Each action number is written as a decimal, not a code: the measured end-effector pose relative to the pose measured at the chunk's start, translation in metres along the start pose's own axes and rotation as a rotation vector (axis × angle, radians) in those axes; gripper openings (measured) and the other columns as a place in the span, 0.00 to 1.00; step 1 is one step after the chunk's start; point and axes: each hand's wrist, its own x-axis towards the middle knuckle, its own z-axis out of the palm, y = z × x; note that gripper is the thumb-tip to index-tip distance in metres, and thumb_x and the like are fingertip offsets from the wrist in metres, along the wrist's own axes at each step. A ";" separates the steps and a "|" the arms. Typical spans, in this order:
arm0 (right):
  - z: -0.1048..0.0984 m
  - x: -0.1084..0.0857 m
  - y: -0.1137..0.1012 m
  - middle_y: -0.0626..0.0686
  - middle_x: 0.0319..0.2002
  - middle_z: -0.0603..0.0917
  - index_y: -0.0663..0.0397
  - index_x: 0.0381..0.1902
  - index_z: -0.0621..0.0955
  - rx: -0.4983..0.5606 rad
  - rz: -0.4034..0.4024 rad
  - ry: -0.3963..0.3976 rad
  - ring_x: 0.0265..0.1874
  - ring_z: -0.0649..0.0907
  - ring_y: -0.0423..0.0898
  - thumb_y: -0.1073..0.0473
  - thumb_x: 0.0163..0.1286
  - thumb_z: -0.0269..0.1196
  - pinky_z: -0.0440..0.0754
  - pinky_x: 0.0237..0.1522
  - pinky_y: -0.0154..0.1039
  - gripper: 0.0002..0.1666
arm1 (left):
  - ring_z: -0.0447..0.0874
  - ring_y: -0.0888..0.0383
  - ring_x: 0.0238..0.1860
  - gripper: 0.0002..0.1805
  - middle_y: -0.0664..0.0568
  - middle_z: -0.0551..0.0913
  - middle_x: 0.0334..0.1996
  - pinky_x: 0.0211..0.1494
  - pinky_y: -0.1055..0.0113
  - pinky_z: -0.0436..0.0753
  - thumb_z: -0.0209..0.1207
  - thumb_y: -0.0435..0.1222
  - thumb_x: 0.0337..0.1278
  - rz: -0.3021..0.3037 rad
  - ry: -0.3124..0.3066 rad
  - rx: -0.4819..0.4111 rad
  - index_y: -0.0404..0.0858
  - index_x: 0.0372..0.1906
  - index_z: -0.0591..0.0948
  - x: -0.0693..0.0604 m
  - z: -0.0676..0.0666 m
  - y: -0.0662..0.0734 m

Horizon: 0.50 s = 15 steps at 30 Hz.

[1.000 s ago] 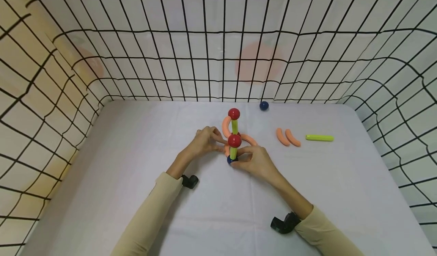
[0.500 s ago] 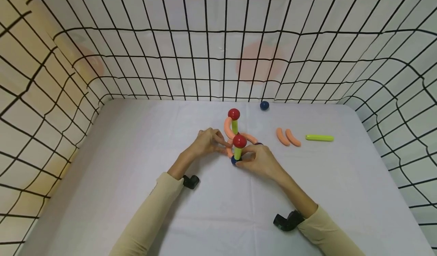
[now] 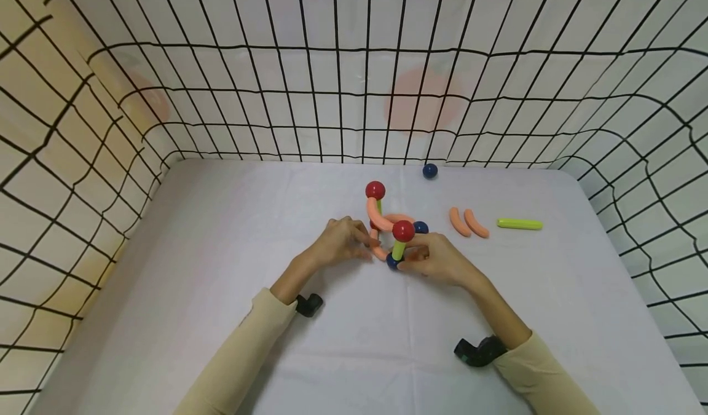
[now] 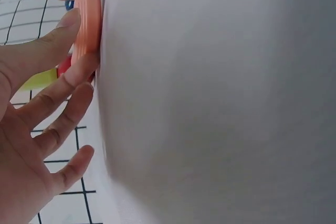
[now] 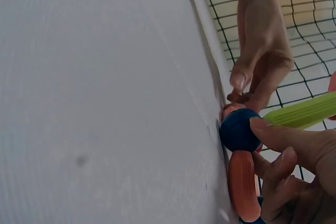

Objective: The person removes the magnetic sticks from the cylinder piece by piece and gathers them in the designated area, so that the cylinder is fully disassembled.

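Observation:
An assembly of orange curved pieces, green rods and balls stands mid-table. Its front red ball tops a green rod rising from a blue ball; a rear red ball is linked to the front one by an orange curved piece. My left hand holds a lower orange piece between thumb and index finger, other fingers spread. My right hand pinches the front blue ball, with an orange piece beside it. Another blue ball sits behind my right hand.
Two loose orange pieces and a green rod lie to the right. A loose blue ball is near the back edge. Black wire mesh borders the back and sides of the white table.
The assembly has turned, its front end moving right with my right hand. The rear red ball has shifted slightly left and nearer; the blue ball behind my right hand has come into view.

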 end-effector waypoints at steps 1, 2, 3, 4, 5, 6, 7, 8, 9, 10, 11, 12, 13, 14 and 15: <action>-0.002 0.000 0.002 0.57 0.46 0.91 0.53 0.52 0.88 0.019 0.007 -0.010 0.29 0.86 0.48 0.61 0.64 0.75 0.82 0.26 0.36 0.17 | 0.82 0.57 0.49 0.17 0.56 0.92 0.41 0.54 0.57 0.68 0.78 0.38 0.51 0.006 0.001 0.002 0.47 0.48 0.92 -0.001 0.001 0.001; -0.003 0.000 0.003 0.59 0.47 0.91 0.54 0.53 0.87 0.039 0.013 -0.021 0.26 0.85 0.48 0.61 0.65 0.74 0.81 0.24 0.36 0.18 | 0.82 0.58 0.49 0.16 0.56 0.92 0.41 0.54 0.57 0.68 0.78 0.38 0.50 0.010 0.001 0.004 0.47 0.47 0.93 -0.002 0.001 0.002; -0.005 0.000 0.005 0.60 0.47 0.90 0.55 0.54 0.86 0.054 0.019 -0.031 0.24 0.84 0.48 0.62 0.65 0.74 0.81 0.23 0.35 0.20 | 0.82 0.57 0.49 0.16 0.56 0.92 0.41 0.53 0.58 0.68 0.78 0.37 0.50 0.014 0.003 0.004 0.47 0.47 0.93 -0.003 0.002 0.004; -0.006 -0.001 0.006 0.61 0.48 0.90 0.56 0.55 0.86 0.072 0.022 -0.040 0.21 0.83 0.48 0.62 0.65 0.74 0.81 0.22 0.34 0.20 | 0.82 0.57 0.49 0.16 0.55 0.92 0.41 0.53 0.59 0.68 0.78 0.37 0.50 0.020 0.002 0.005 0.47 0.47 0.93 -0.004 0.002 0.005; -0.007 -0.001 0.007 0.62 0.49 0.90 0.57 0.56 0.86 0.081 0.023 -0.047 0.20 0.83 0.48 0.62 0.65 0.74 0.80 0.22 0.34 0.21 | 0.82 0.57 0.49 0.16 0.55 0.92 0.41 0.53 0.59 0.67 0.78 0.37 0.50 0.021 -0.001 0.002 0.47 0.47 0.93 -0.005 0.002 0.006; -0.009 -0.001 0.008 0.63 0.49 0.89 0.58 0.56 0.85 0.091 0.019 -0.054 0.20 0.83 0.49 0.63 0.66 0.73 0.81 0.22 0.34 0.21 | 0.82 0.57 0.48 0.16 0.54 0.91 0.41 0.52 0.60 0.67 0.78 0.38 0.51 0.023 -0.004 0.004 0.47 0.47 0.93 -0.005 0.003 0.007; -0.010 -0.001 0.010 0.63 0.49 0.89 0.59 0.56 0.85 0.095 0.014 -0.059 0.20 0.83 0.49 0.63 0.66 0.73 0.81 0.22 0.33 0.21 | 0.81 0.57 0.48 0.16 0.54 0.91 0.41 0.51 0.60 0.67 0.78 0.38 0.51 0.028 -0.007 0.010 0.47 0.48 0.93 -0.006 0.003 0.008; -0.011 -0.001 0.010 0.63 0.49 0.89 0.59 0.56 0.85 0.099 0.007 -0.063 0.19 0.82 0.49 0.64 0.66 0.73 0.81 0.22 0.33 0.20 | 0.81 0.56 0.48 0.16 0.53 0.91 0.42 0.51 0.61 0.66 0.77 0.38 0.52 0.029 -0.010 0.015 0.47 0.49 0.92 -0.006 0.003 0.008; -0.012 -0.001 0.011 0.63 0.49 0.89 0.59 0.55 0.86 0.099 0.003 -0.064 0.19 0.82 0.49 0.64 0.66 0.73 0.81 0.23 0.33 0.20 | 0.80 0.56 0.48 0.17 0.52 0.90 0.42 0.50 0.61 0.66 0.77 0.38 0.53 0.029 -0.012 0.021 0.47 0.49 0.92 -0.006 0.003 0.009; -0.013 -0.001 0.012 0.63 0.48 0.89 0.59 0.54 0.86 0.102 -0.005 -0.065 0.19 0.82 0.49 0.64 0.66 0.73 0.81 0.22 0.34 0.19 | 0.80 0.56 0.48 0.17 0.52 0.90 0.43 0.49 0.62 0.65 0.76 0.38 0.54 0.027 -0.011 0.031 0.47 0.51 0.92 -0.006 0.004 0.009; -0.013 -0.001 0.013 0.62 0.48 0.89 0.59 0.53 0.86 0.101 -0.008 -0.066 0.19 0.82 0.49 0.64 0.66 0.73 0.81 0.23 0.33 0.18 | 0.80 0.55 0.48 0.17 0.52 0.90 0.44 0.49 0.62 0.65 0.76 0.37 0.54 0.026 -0.006 0.036 0.47 0.51 0.91 -0.005 0.004 0.009; -0.014 -0.001 0.013 0.62 0.47 0.89 0.58 0.53 0.86 0.103 -0.012 -0.067 0.19 0.81 0.49 0.64 0.66 0.73 0.81 0.23 0.34 0.17 | 0.80 0.55 0.47 0.18 0.52 0.90 0.44 0.49 0.63 0.65 0.76 0.37 0.55 0.031 0.005 0.044 0.46 0.52 0.91 -0.005 0.004 0.008; -0.014 -0.001 0.014 0.61 0.47 0.89 0.58 0.52 0.86 0.106 -0.012 -0.068 0.20 0.81 0.48 0.63 0.66 0.73 0.81 0.23 0.34 0.17 | 0.81 0.55 0.47 0.18 0.51 0.90 0.45 0.47 0.63 0.67 0.75 0.36 0.55 0.037 0.016 0.048 0.45 0.52 0.91 -0.004 0.004 0.008; -0.014 -0.001 0.015 0.61 0.46 0.89 0.57 0.52 0.86 0.112 -0.012 -0.068 0.20 0.81 0.48 0.63 0.66 0.73 0.81 0.23 0.34 0.17 | 0.82 0.54 0.46 0.18 0.51 0.91 0.45 0.46 0.64 0.68 0.74 0.34 0.56 0.040 0.029 0.048 0.44 0.53 0.91 -0.002 0.005 0.007; -0.014 -0.001 0.016 0.61 0.45 0.89 0.57 0.52 0.87 0.113 -0.009 -0.066 0.20 0.82 0.48 0.63 0.66 0.73 0.81 0.23 0.34 0.17 | 0.82 0.54 0.44 0.17 0.50 0.91 0.44 0.45 0.66 0.70 0.74 0.33 0.56 0.048 0.042 0.048 0.43 0.53 0.90 -0.001 0.006 0.006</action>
